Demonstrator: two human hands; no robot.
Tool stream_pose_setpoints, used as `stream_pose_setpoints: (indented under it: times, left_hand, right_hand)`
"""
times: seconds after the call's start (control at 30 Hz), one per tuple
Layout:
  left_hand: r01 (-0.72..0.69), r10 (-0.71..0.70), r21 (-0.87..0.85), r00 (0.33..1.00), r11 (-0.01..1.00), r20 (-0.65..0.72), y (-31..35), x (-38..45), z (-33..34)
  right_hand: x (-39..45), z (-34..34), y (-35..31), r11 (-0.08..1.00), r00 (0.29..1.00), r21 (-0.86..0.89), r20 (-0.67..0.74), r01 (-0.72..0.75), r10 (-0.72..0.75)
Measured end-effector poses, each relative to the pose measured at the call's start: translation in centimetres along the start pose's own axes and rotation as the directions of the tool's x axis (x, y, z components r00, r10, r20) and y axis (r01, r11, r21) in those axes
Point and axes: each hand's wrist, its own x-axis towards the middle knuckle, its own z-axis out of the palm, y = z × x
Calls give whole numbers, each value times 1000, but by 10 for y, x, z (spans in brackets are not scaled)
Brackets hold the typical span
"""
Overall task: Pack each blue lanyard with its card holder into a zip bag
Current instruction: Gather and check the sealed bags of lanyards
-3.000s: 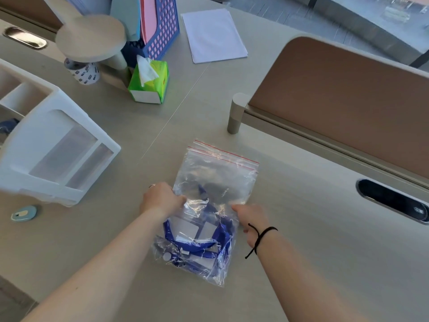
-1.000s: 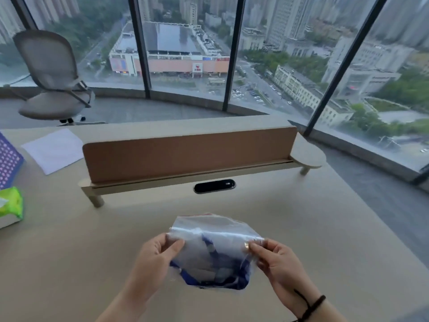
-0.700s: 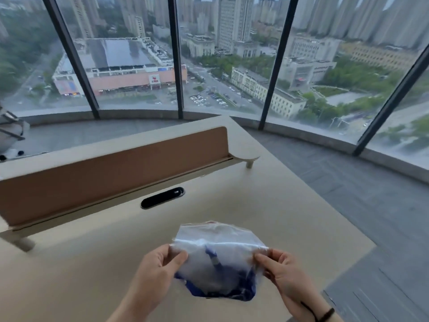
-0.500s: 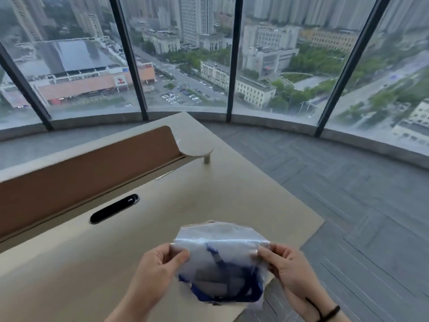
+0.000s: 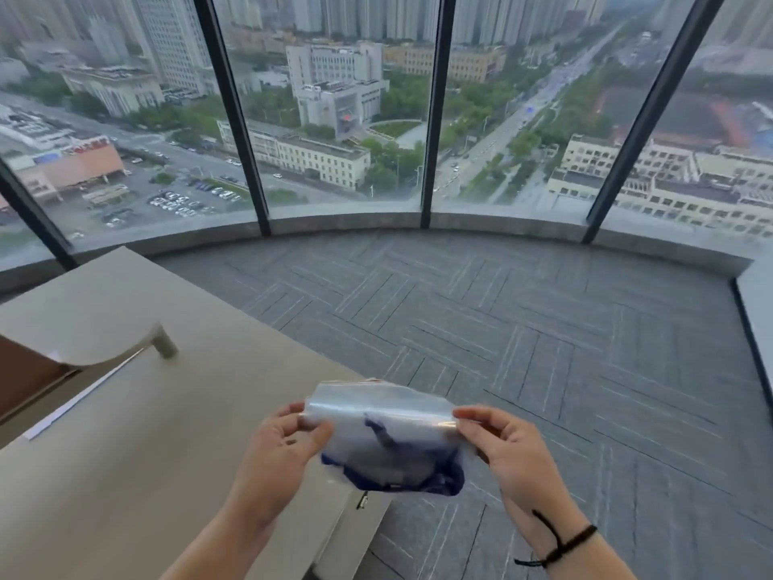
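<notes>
Soft, light, slippery zip bag [image 5: 389, 424] with blue lanyard [image 5: 418, 481]: my hands, left hand [image 5: 276, 450] and right hand [image 5: 508, 447], pinch its top corners past the desk [image 5: 125, 454] edge.

Clear plastic zip bag [image 5: 389, 429] held between left hand [image 5: 278, 450] and right hand [image 5: 508, 450], blue fabric lanyard [image 5: 435, 481] inside, over right edge of beige wooden desk [image 5: 125, 454], grey carpet [image 5: 543, 349] beyond.
</notes>
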Motion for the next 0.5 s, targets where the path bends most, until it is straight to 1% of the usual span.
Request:
stream_pose_setpoints:
  times: [0.07,0.17,0.3,0.37,0.43,0.5]
  left_hand:
    - [-46,45,32,998,998,44,10,21,26]
    - [-112,104,49,984,992,146,22,52,62]
    - [-140,131,9,944,990,304,43,91,110]
    - [-164,151,1,914,986,377,56,110,133]
    - [-191,184,-19,905,981,384,68,136,155]
    - [-189,191,-43,909,981,370,78,165,178]
  right_hand:
    - [13,-24,-7,1000,999,3,-44,0,0]
    - [32,-58,-17,999,996,37,-93,-10,14]
    - [64,-100,-29,997,985,69,-168,-28,39]
    - [84,-118,-36,992,980,122,-191,-38,61]
    - [109,-134,-50,987,978,154,-191,-53,82]
    - [139,-147,-64,988,977,141,-196,-57,84]
